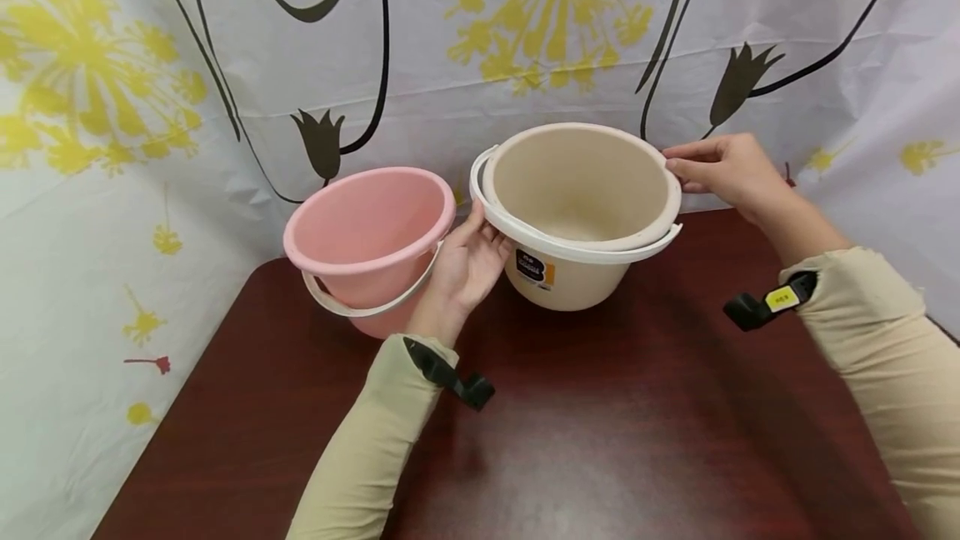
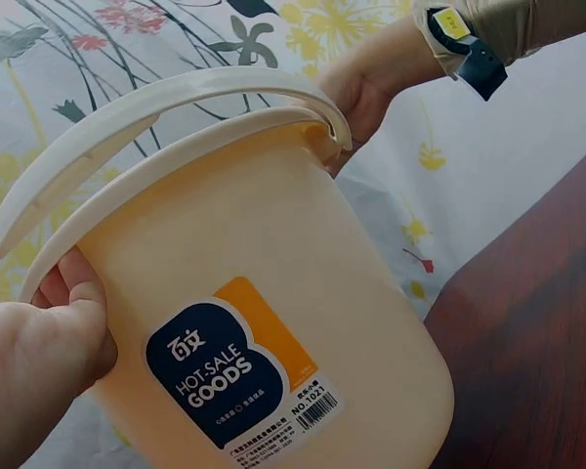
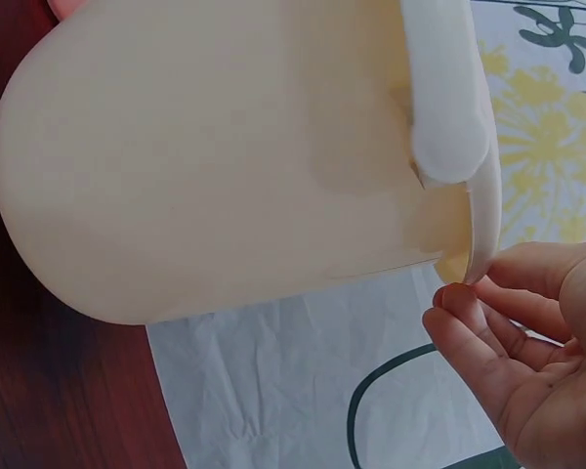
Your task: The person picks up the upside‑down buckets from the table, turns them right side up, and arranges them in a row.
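A cream bucket [image 1: 572,286] stands at the back of the table, its opening facing up toward the head camera. Its white handle [image 1: 551,245] lies along the near side, just below the rim. My left hand [image 1: 467,267] holds the bucket's left rim, fingers curled under the edge. On the far right side, my right hand [image 1: 723,169] pinches the rim between thumb and fingers. The left wrist view shows a dark blue and orange label [image 2: 215,376] on the bucket's wall. In the right wrist view, the right fingertips [image 3: 456,301] meet the rim's edge.
A pink bucket [image 1: 348,286] stands close on the left, its pale handle [image 1: 375,310] hanging down in front. Behind both buckets hangs a white flowered cloth [image 1: 450,123]. The dark reddish-brown table [image 1: 570,440] spreads toward me.
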Demonstrator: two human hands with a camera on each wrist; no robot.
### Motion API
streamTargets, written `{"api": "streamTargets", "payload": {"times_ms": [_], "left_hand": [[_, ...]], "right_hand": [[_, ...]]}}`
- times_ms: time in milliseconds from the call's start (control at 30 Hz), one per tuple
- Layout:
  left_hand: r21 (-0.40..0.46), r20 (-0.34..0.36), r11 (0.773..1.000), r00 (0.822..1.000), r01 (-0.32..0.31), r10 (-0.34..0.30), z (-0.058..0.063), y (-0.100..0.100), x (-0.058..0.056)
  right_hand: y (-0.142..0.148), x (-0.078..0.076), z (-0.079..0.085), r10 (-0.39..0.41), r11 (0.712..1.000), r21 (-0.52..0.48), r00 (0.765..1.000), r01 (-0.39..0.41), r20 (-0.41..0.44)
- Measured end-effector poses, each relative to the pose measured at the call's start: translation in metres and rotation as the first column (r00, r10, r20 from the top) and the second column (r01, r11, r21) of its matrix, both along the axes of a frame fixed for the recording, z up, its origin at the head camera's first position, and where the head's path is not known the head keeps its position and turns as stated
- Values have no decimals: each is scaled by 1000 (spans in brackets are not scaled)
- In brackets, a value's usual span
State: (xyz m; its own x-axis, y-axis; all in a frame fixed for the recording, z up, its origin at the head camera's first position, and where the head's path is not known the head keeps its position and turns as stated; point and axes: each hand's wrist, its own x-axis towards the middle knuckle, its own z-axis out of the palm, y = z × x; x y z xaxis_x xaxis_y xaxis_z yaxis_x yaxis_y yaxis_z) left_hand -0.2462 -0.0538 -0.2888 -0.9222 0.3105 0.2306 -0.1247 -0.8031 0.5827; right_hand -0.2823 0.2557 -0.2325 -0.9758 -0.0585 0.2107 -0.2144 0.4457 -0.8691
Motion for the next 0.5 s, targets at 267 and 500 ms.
{"api": "streamTargets", "payload": {"times_ms": [267, 500], "left_hand": [[20, 101, 1000, 995, 2, -4, -5, 4, 0], [46, 131, 999, 991, -2, -4, -7, 7, -4]], "right_hand": [[2, -5, -10, -20, 999, 34, 1000, 20, 6], [1, -10, -16, -11, 1000, 3, 1000, 11, -21]]}}
